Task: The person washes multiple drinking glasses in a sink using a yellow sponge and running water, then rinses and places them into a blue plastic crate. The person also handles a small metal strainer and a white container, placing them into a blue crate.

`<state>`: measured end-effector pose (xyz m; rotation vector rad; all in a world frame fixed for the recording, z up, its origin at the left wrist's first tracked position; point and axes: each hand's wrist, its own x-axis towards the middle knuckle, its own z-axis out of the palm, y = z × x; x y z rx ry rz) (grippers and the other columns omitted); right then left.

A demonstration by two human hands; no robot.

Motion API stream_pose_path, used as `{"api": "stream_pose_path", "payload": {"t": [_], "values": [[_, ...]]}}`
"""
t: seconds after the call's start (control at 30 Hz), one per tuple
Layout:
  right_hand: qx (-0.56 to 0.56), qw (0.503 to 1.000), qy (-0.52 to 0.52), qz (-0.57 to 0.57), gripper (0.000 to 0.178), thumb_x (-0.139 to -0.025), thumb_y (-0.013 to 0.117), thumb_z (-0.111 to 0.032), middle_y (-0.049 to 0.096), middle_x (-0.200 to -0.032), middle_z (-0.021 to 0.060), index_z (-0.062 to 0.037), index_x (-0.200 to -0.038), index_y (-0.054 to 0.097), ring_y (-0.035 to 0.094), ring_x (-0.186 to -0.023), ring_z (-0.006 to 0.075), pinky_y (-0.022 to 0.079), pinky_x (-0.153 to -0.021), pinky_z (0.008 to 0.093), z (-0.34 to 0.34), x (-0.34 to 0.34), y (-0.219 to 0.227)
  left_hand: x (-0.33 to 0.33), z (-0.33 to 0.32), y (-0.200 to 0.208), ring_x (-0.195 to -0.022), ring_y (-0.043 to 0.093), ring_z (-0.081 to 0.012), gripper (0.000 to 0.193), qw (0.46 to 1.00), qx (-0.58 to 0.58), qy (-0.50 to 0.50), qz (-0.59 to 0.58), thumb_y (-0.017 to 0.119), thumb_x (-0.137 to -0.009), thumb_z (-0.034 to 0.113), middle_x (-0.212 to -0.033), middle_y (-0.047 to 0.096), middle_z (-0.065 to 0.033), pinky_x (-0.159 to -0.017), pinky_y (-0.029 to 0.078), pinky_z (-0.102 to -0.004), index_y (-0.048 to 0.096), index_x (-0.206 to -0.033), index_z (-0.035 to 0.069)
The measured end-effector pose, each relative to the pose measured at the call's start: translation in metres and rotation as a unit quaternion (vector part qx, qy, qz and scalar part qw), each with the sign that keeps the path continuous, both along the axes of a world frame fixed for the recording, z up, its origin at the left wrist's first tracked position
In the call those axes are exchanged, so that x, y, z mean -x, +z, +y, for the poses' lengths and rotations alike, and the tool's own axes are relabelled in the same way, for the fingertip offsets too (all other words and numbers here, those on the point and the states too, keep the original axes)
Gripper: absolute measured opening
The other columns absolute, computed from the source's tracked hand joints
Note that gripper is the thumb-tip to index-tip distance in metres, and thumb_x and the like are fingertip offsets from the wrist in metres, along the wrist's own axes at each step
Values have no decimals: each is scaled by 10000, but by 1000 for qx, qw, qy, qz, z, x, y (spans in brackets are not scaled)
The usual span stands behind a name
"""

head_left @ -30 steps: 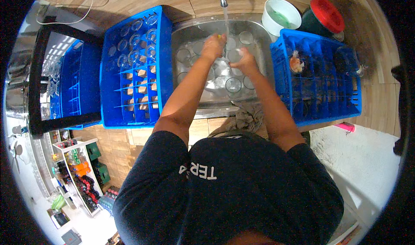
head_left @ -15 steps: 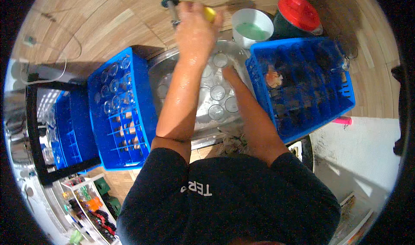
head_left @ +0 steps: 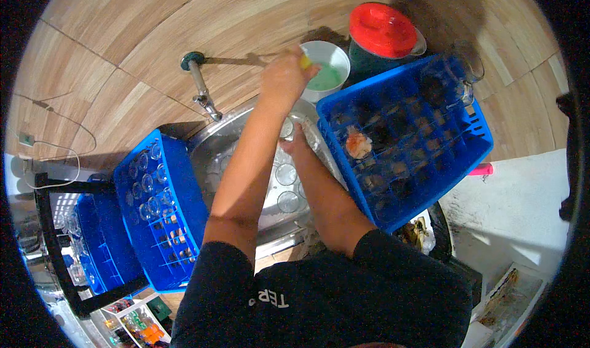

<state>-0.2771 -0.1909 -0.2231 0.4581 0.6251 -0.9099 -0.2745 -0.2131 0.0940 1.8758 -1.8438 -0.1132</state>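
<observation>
My left hand (head_left: 284, 78) is closed around a yellow sponge (head_left: 305, 61), of which only a small part shows, near the rim of a white bucket (head_left: 343, 68) with green liquid. Lower down, inside the steel sink (head_left: 268, 240), my right hand (head_left: 296, 143) grips a clear drinking glass (head_left: 286, 127), partly hidden behind my left forearm. Other clear glasses (head_left: 286, 174) stand in the sink beside my right forearm. A metal tap (head_left: 203, 93) sticks out of the wall to the left of my left hand.
Right of the sink is a blue divided crate (head_left: 405, 203) with an orange-white scrap and a glass jug (head_left: 465, 84). Another blue crate (head_left: 200, 207) at left holds several glasses. A red-lidded container (head_left: 382, 31) stands behind. Farther left sits a black frame (head_left: 58, 250).
My left hand with the sponge has moved from beside the tap to the white bucket. The view has shifted, and my right hand stays at the glass in the sink.
</observation>
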Motion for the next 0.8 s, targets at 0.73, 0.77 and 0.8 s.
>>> {"api": "stream_pose_path", "payload": {"t": [0.73,0.77,0.8], "values": [[288,954,83,-6,708,-865,345,-603,335,-1369,145,-101,-1356,254,351,-1242,356,310,-1011,535,15,7,24,-3,-154,-183,-1004,584,-317,460,954,-261,20,149,619,-790,350,-1170,549,-161,-819,509,-421,548,-1153,77],[281,957,66,-12,694,-865,364,-580,340,-1361,149,-99,-1353,256,358,-1235,356,311,-1010,536,15,8,28,-3,-155,-178,-1006,583,-314,448,975,-207,-7,77,636,-773,333,-1157,561,-162,-828,501,-421,561,-1126,69],[274,960,49,-18,681,-864,383,-558,346,-1353,152,-97,-1351,258,365,-1229,356,312,-1008,536,15,8,32,-2,-154,-169,-1021,577,-314,431,985,-169,-40,-21,652,-755,319,-1145,572,-167,-835,493,-417,577,-1087,55]]}}
